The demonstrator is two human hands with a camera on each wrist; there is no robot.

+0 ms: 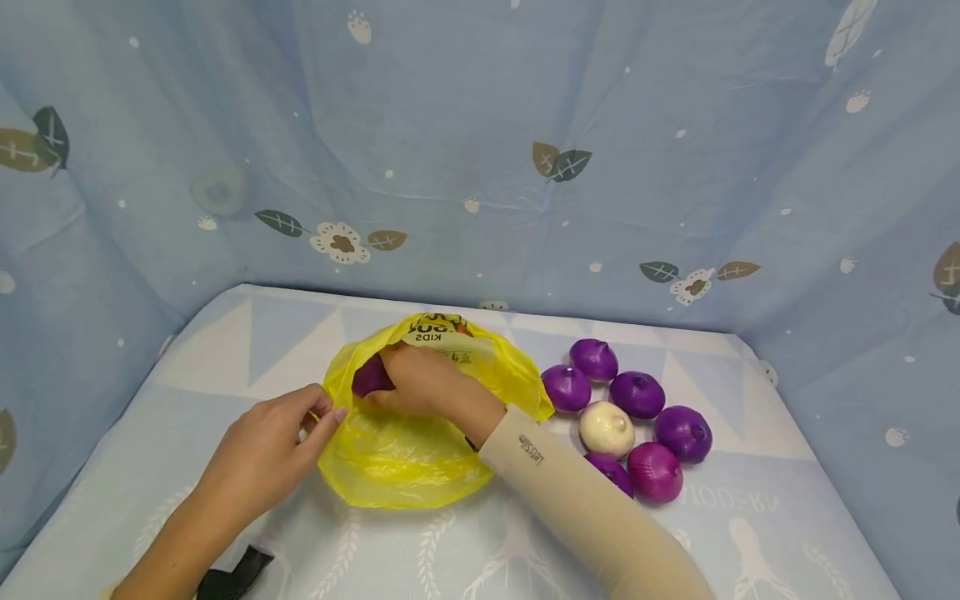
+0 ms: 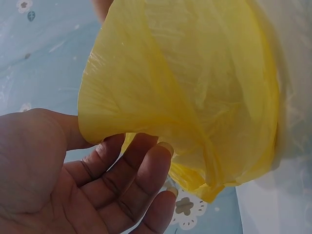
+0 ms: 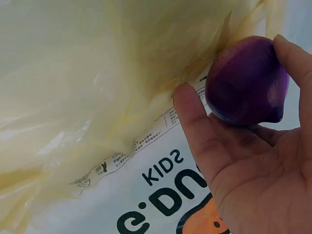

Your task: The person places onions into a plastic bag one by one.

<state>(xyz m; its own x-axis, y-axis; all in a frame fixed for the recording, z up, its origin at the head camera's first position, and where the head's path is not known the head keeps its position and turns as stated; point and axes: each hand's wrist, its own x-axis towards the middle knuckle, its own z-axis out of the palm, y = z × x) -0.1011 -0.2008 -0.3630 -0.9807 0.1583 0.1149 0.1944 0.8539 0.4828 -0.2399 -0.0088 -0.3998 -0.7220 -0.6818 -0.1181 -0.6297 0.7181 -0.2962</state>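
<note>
A yellow plastic bag (image 1: 405, 467) lies with its mouth spread in the head view. My left hand (image 1: 273, 446) pinches the left edge of its rim between thumb and forefinger; the left wrist view shows the other fingers loosely bent beneath the plastic. Inside the mouth, my right hand (image 1: 427, 379) holds a purple onion (image 3: 246, 80) between thumb and fingers. Printed lettering on the bag wall shows behind that hand in the right wrist view. The bag's lower inside is hidden in the head view.
Right of the bag sit several purple onions (image 1: 637, 395), a pinker onion (image 1: 655, 472) and a white onion (image 1: 606, 429). My right sleeve (image 1: 585, 508) partly covers one of them. A black strap (image 1: 236, 575) lies by my left forearm. Patterned blue cloth (image 1: 480, 150) stands behind the table.
</note>
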